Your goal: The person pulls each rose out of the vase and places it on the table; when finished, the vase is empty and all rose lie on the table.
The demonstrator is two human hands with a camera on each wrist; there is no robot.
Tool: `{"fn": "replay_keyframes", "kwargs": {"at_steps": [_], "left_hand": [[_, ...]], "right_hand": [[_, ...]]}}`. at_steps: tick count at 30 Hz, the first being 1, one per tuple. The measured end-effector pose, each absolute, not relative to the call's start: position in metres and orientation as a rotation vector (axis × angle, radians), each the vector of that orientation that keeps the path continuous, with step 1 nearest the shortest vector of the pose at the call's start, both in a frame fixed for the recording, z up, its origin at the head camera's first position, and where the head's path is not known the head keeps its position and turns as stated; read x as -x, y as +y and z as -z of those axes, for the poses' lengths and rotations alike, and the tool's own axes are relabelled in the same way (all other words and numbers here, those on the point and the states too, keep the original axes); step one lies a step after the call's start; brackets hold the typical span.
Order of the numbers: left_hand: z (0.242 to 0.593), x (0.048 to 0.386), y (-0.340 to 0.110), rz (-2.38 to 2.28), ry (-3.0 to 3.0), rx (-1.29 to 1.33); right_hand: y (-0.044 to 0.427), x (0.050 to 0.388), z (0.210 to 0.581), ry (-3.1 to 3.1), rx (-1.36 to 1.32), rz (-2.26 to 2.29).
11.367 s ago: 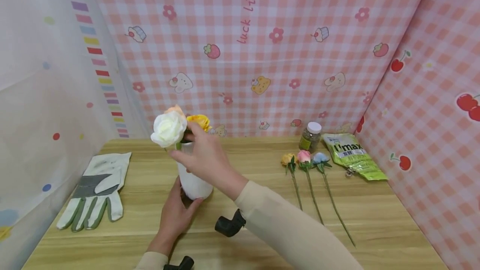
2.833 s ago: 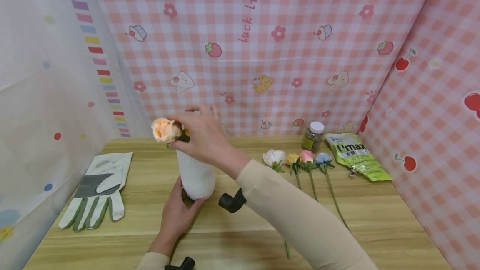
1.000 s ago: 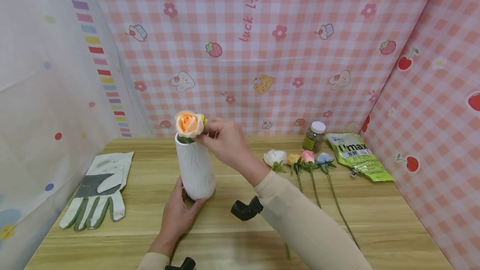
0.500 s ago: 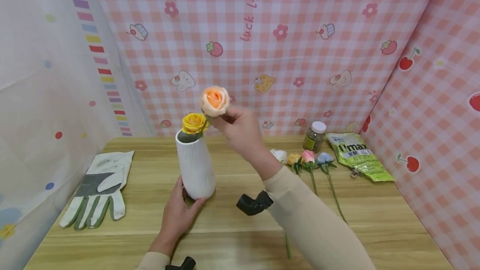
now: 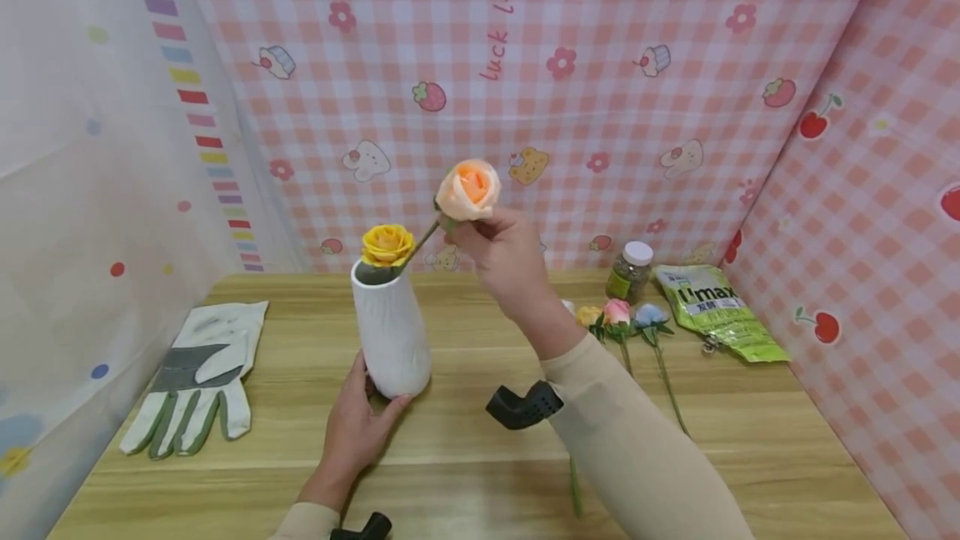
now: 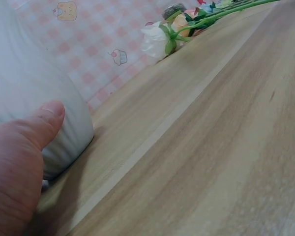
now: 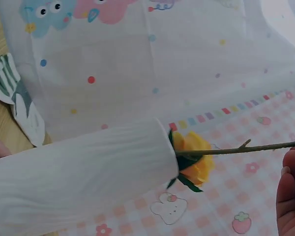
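Note:
A white ribbed vase [image 5: 390, 327] stands slightly tilted on the table, its base held by my left hand [image 5: 354, 432]. In the left wrist view the thumb [image 6: 51, 115] lies along the vase's side. My right hand [image 5: 506, 261] pinches a peach rose [image 5: 470, 190] just below its bloom, above and right of the vase. The rose's thorny stem [image 7: 236, 149] runs down to the vase mouth; its lower end is hidden inside. A yellow rose [image 5: 387, 245] sits in the vase, bloom at the rim.
Right of the vase lie a white rose [image 6: 157, 42], partly behind my right arm, an orange-yellow rose [image 5: 588, 317], a pink rose [image 5: 617, 312] and a blue rose [image 5: 649, 317]. Behind them are a lidded jar [image 5: 628, 273] and a green pouch [image 5: 716, 311]. A work glove [image 5: 198, 373] lies left.
The white rose has gone from the vase to the table at right. In the last second my right hand has drawn the peach rose up and rightward. My left hand stays on the vase.

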State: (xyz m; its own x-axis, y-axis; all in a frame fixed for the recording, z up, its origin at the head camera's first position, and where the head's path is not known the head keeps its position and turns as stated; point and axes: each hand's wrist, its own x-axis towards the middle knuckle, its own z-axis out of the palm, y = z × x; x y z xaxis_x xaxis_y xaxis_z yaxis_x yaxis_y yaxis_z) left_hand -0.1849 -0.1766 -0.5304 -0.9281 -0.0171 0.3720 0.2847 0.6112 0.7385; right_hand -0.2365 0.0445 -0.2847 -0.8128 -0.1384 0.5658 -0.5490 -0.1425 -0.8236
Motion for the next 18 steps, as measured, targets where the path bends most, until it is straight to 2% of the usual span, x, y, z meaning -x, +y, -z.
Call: {"fn": "replay_keyframes", "kwargs": {"at_steps": [11, 18], "left_hand": [[0.528, 0.184, -0.176, 1.218, -2.521, 0.192], [0.53, 0.183, -0.175, 1.218, -2.52, 0.175]], "right_hand": [[0.112, 0.237, 0.285, -1.332, -0.614, -2.362], [0.174, 0.234, 0.315, -1.143, -0.527, -2.498]]}}
